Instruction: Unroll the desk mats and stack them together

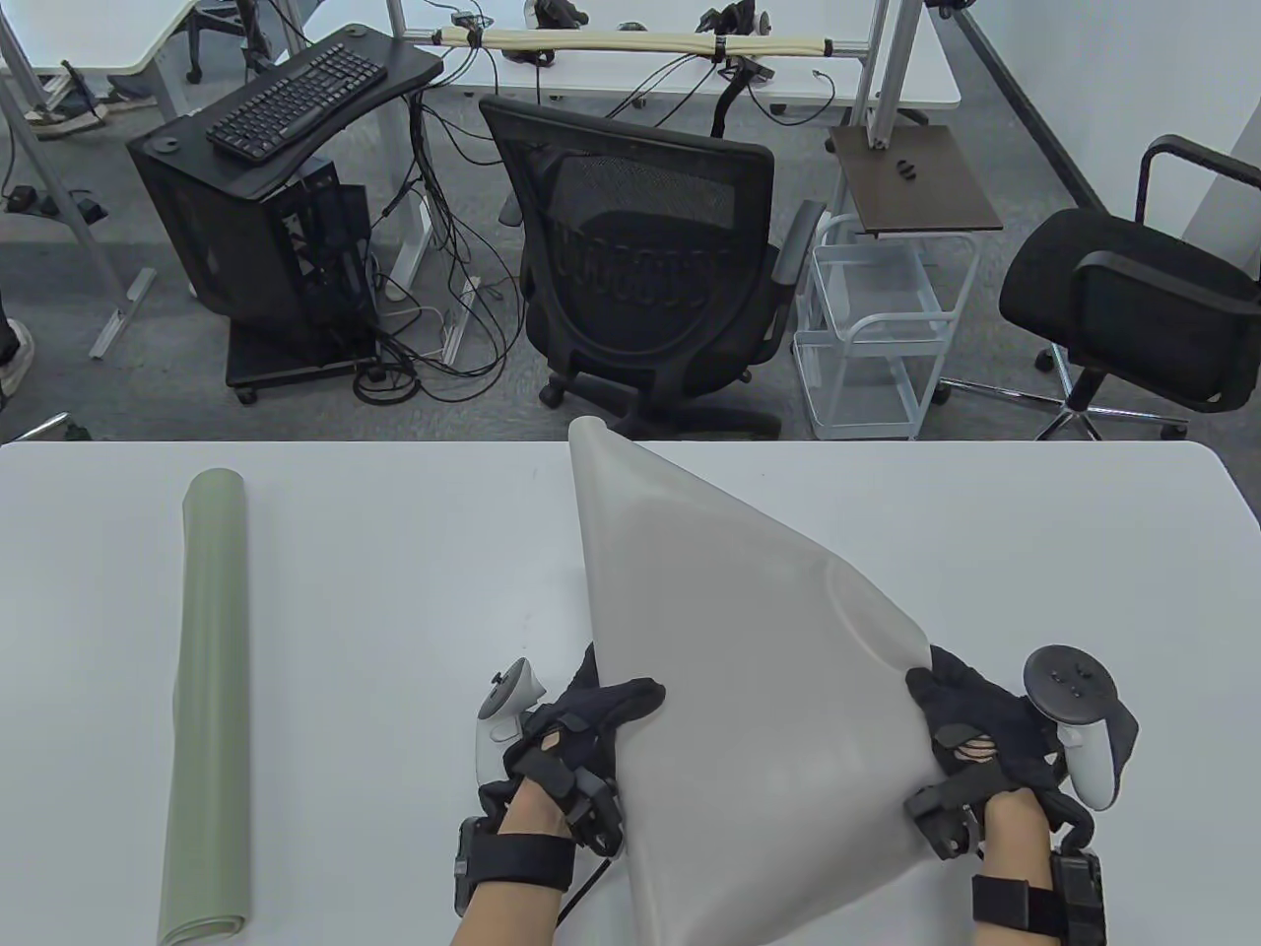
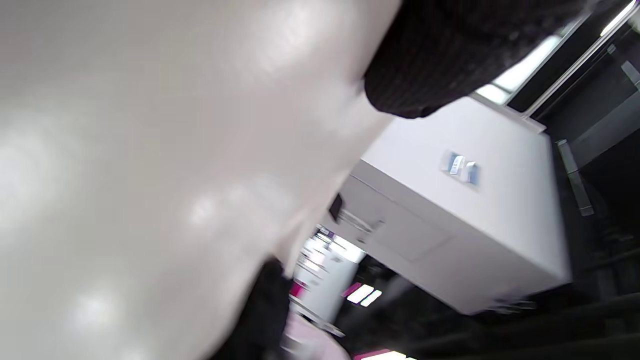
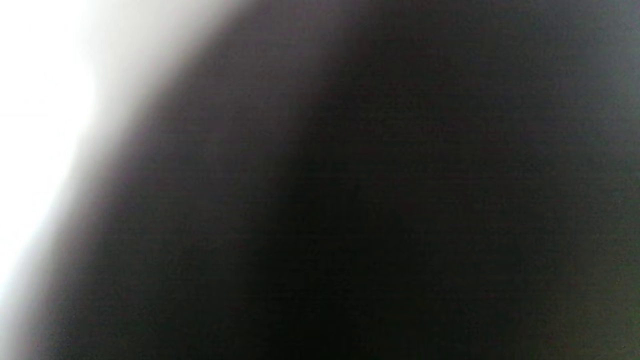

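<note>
A light grey desk mat (image 1: 729, 641) is partly unrolled and lifted off the white table (image 1: 394, 591), its far end still curled near the table's far edge. My left hand (image 1: 591, 719) grips its left edge and my right hand (image 1: 961, 719) grips its right corner. The mat fills the left wrist view (image 2: 150, 175), with a gloved fingertip (image 2: 435, 60) on it. A green desk mat (image 1: 209, 709) lies rolled up at the table's left side. The right wrist view is dark and blurred and shows nothing clear.
Beyond the table's far edge stand a black mesh office chair (image 1: 640, 256), a white wire cart (image 1: 877, 325), a second black chair (image 1: 1143, 286) and a black computer stand with a keyboard (image 1: 296, 99).
</note>
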